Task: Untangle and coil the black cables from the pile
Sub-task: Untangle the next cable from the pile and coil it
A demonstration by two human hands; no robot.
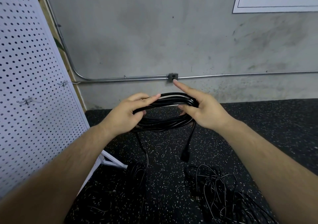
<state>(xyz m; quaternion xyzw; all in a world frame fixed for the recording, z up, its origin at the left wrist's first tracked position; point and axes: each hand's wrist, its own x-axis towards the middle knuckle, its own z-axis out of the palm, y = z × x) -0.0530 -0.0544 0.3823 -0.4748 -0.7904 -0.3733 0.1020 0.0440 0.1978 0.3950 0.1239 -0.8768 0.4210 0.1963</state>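
Coiling is the step in hand: you hold a black cable coil (172, 97) between both grips, in the air above the floor (258, 120). Your left grip (130, 110) pinches the strands at the coil's left end between thumb and fingers. Your right grip (204, 110) is curled round the right end, with its index finger sticking straight out. A plug (185, 155) hangs free below the right end. A loose tail (140, 143) drops from the left end toward a dark heap (137, 172) on the floor; I cannot tell whether it joins that heap.

Next, I judge, you need to take up that tail loop by loop, holding firm with the left grip so the turns do not spill, then tuck in the plug end. A thinner tangle (216, 189) lies on the floor to your right, not yet sorted.

The pegboard (31, 69) stands close at your left, and its white foot (111, 160) just beside the heap could snag the tail. A conduit (137, 79) and an outlet box (173, 77) run along the wall behind.
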